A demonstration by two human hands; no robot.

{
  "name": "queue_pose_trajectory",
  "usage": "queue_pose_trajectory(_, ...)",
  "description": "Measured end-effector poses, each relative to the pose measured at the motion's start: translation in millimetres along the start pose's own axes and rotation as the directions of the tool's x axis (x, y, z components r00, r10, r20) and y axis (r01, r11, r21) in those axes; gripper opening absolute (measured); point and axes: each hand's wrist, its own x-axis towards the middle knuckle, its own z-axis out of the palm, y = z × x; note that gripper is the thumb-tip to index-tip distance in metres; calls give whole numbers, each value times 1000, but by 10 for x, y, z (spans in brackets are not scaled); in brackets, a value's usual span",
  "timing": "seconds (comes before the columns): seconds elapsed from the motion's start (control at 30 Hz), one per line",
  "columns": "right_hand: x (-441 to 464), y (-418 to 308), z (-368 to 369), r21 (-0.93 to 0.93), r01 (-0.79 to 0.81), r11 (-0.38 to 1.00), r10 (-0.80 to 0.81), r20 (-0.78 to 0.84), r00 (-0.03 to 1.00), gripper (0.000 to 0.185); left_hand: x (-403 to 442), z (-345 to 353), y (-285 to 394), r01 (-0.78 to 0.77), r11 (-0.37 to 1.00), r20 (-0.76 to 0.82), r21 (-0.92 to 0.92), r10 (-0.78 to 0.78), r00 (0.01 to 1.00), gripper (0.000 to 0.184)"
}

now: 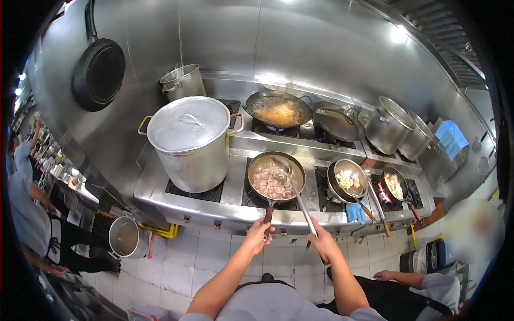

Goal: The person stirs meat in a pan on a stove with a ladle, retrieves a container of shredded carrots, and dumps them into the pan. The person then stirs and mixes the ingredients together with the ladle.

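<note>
At the far left stands one person [29, 214]; beside them are one hanging pan [100, 75] and, lower, one open pot [143, 245]. On the stove [238, 192], one big pot [193, 168] wears its lid [174, 131], with one smaller pot [188, 89] behind it holding one whisk [180, 69]. Next comes the left hand [259, 236], fingers closed around the handle of one skillet [300, 174] on a front burner. Chopped meat [270, 183] lies in the skillet, and one ladle [301, 200] rests its bowl there, its shaft gripped in the right hand [323, 242]. Behind the skillet is one wok [303, 109] of bubbling liquid. Rightward, one dark pan [340, 124] sits on the back row; in front are two pans of pale food, one near a blue cloth [355, 213], the other [409, 192] beside a flame [383, 195]. Two tall pots [390, 128] stand behind these, then a second blue cloth [451, 139]. A second person [436, 291] is at the lower right.
</note>
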Motion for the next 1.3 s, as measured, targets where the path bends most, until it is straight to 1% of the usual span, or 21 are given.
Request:
queue_pose_trajectory(0.03, 112, 123, 47, -155, 185, 971, -208, -148, 967, 70, 4, 25, -3, 3, 1000, -4, -12, -3, 1000, 35)
queue_pose_trajectory(0.07, 212, -84, 39, -242, -36, 970, 1, -145, 989, 70, 11, 54, -4, 3, 1000, -7, -23, -3, 1000, 33)
queue_pose_trajectory(0.17, 552, 10, 236, -306, -81, 949, 53, -97, 994, 71, -30, 137, -3, 22, 998, -20, -66, -24, 1000, 33)
queue_pose_trajectory(0.2, 517, 53, 262, -273, 18, 962, -31, -44, 999, 70, -33, 149, 9, 22, 998, -20, -61, -23, 1000, 33)
queue_pose_trajectory(0.23, 385, -49, 214, -270, 16, 963, -29, -43, 999, 70, -42, 154, 1, 10, 998, -26, -68, -12, 1000, 33)
queue_pose_trajectory(0.3, -37, -260, 41, 7, 12, 1000, -13, 123, 992, 69, -54, 141, -8, 1, 997, -31, -77, -3, 1000, 32)
queue_pose_trajectory(0.33, -253, -359, -34, 8, 12, 1000, -13, 123, 992, 69, -56, 123, 3, 4, 998, -39, -67, -7, 999, 32)
queue_pose_trajectory(0.43, -597, -311, -144, 180, -61, 982, 36, 139, 990, 69, -41, 76, 29, 6, 999, -47, -45, -8, 999, 30)
queue_pose_trajectory(0.5, -495, 48, -161, 271, -148, 951, 72, 269, 960, 70, -11, 69, 39, 8, 1000, -46, -29, -10, 999, 29)
queue_pose_trajectory(0.57, -265, 166, -82, 231, -213, 949, 146, 273, 951, 69, -24, 88, -9, -51, 999, -20, 16, 51, 999, 26)
queue_pose_trajectory(0.6, -68, 277, 30, -39, 2, 999, 1, 65, 998, 69, -12, 106, -31, -48, 999, -15, 17, 49, 999, 26)
queue_pose_trajectory(0.63, 10, 192, 96, -342, 163, 925, -205, -90, 975, 69, 2, 111, -35, -53, 998, -19, 21, 53, 998, 28)
queue_pose_trajectory(0.7, -87, -71, 79, -272, 92, 958, -122, -96, 988, 69, -15, 85, -22, -59, 998, -26, 30, 60, 998, 30)
queue_pose_trajectory(0.77, -403, -401, -80, 24, -75, 997, 74, 68, 995, 70, -31, 98, 10, -39, 999, -45, 20, 40, 998, 30)
queue_pose_trajectory(0.8, -488, -393, -128, 21, -77, 997, 76, 66, 995, 70, -30, 89, 11, -39, 999, -42, 18, 39, 998, 30)
queue_pose_trajectory(0.87, -621, -304, -217, 173, -211, 962, 140, 352, 926, 69, -27, 40, 14, -49, 999, -30, 22, 49, 998, 25)
queue_pose_trajectory(0.9, -581, -281, -183, 170, -211, 963, 141, 351, 926, 69, -26, 17, 23, -49, 999, -28, 20, 50, 998, 25)
queue_pose_trajectory(1.0, -286, -214, -36, -190, -3, 982, 10, 39, 999, 64, -4, 0, 24, -28, 999, -5, 23, 28, 1000, 25)
queue_pose_trajectory(1.13, 15, -279, 204, -263, -22, 965, -31, -193, 981, 63, -34, -62, 48, -4, 1000, 29, 30, 3, 1000, 31)
queue_pose_trajectory(1.23, 115, -194, 270, -369, -113, 923, 0, -293, 956, 68, -148, -114, 43, -3, 1000, 41, 10, 2, 999, 36)
queue_pose_trajectory(1.3, 126, 58, 374, -384, -53, 922, -65, -288, 955, 71, -219, -116, 76, -5, 1000, 56, 15, 5, 998, 39)
